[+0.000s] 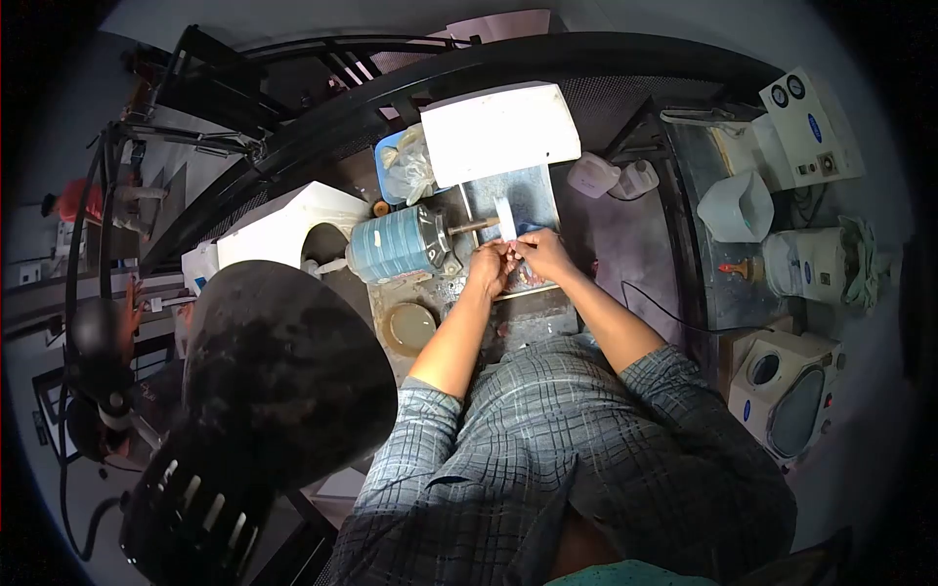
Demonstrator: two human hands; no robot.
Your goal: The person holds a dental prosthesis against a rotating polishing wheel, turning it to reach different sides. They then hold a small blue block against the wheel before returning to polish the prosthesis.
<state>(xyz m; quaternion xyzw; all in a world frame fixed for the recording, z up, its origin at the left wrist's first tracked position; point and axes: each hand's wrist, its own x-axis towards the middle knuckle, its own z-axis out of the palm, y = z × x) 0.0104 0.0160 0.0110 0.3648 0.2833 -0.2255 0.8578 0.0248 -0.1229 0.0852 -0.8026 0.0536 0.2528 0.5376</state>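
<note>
A pale gray wall (723,34) rises behind a workshop's heavy black metal beam (625,52) and dark mesh panel (625,107). At right, a gray side table (721,303) stands on dark legs beside a bare strip of floor (640,249). Bright light falls mid-room, while the far edges sink into shadow.

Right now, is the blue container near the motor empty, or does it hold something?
Not empty: crumpled plastic lies in the blue container, covering most of its opening. What is under it, I cannot tell.
</note>
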